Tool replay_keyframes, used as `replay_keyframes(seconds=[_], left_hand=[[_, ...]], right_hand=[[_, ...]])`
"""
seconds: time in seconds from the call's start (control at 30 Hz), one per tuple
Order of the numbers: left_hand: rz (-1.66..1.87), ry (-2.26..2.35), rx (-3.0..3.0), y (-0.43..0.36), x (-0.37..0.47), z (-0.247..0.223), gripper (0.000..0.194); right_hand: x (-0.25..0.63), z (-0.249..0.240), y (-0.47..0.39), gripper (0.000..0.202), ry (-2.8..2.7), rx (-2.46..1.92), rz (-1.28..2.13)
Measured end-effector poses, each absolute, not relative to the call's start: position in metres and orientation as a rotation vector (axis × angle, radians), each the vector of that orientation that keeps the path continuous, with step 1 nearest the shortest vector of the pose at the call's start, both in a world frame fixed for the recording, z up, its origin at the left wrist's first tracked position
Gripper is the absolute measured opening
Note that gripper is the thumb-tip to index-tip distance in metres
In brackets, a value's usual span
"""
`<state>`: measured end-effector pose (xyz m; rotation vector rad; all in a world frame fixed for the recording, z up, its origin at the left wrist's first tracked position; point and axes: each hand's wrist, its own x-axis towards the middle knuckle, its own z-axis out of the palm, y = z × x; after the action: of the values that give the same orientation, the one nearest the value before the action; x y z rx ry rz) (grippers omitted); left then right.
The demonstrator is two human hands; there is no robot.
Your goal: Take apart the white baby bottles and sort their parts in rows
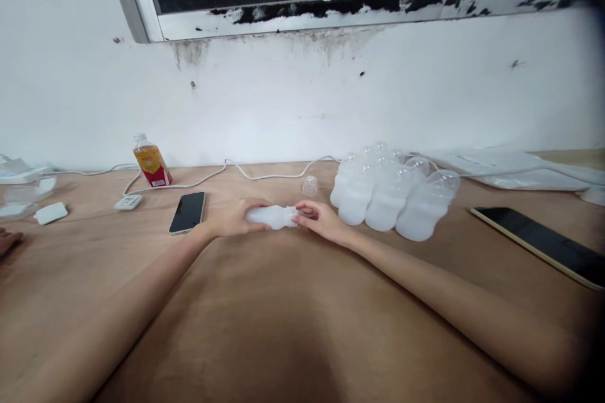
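Bottle (270,216) is clasped by left hand (234,217), its neck end pinched by right hand (322,221). Cap (310,186) is seen just beyond right hand, clear-topped bottles (385,201) to its right.

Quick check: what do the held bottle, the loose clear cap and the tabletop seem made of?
Bottle: probably plastic, satin; it looks milky and translucent. Cap: likely glossy plastic; it is see-through with pale highlights. Tabletop: possibly wood or wood-look sheet, mostly dull; brown with faint streaks.

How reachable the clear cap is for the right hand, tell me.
Likely yes: the clear cap sits just beyond the right hand, nothing visible between, though that hand is at the bottle.
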<state>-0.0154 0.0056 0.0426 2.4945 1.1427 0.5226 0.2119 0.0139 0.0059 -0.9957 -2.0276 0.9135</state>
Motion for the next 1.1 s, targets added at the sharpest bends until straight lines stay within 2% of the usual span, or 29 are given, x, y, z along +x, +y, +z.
replay_keyframes(seconds=[0.13,0.27,0.37,0.47,0.57,0.63,0.7,0.8,0.9,1.03,1.1], left_hand=[[0.618,1.107,2.736,0.004,-0.009,0.036,0.049],[0.658,1.106,2.733,-0.001,-0.005,0.032,0.046],[0.672,1.122,2.655,-0.004,-0.005,0.03,0.046],[0.701,1.145,2.582,-0.002,-0.007,0.029,0.048],[0.755,1.147,2.547,0.001,-0.008,0.027,0.048],[0.809,1.121,2.589,0.001,-0.006,0.025,0.046],[0.886,1.082,2.692,0.001,-0.004,0.023,0.042],[0.996,1.038,2.904,0.001,-0.001,0.019,0.034],[0.998,1.037,3.018,0.003,0.0,0.015,0.035],[1.025,1.14,2.88,0.006,-0.002,0.014,0.04],[1.031,1.173,2.728,0.007,-0.003,0.015,0.044]], right_hand=[[0.212,0.005,0.014,0.059,-2.065,-1.228,0.97],[0.211,0.008,0.014,0.067,-2.057,-1.299,0.981],[0.212,0.013,0.012,0.065,-1.988,-1.283,0.857],[0.214,0.018,0.009,0.045,-1.972,-1.038,0.684],[0.215,0.02,0.007,0.052,-2.147,-0.785,0.592],[0.213,0.018,0.006,0.044,-2.179,-0.813,0.588],[0.21,0.017,0.006,0.037,-2.127,-0.977,0.723],[0.204,0.017,0.006,0.062,-1.975,-1.226,1.134],[0.204,0.022,0.009,0.071,-1.869,-1.312,1.366],[0.211,0.026,0.013,0.052,-1.894,-1.043,1.032],[0.215,0.025,0.014,0.058,-2.036,-0.844,0.814]])
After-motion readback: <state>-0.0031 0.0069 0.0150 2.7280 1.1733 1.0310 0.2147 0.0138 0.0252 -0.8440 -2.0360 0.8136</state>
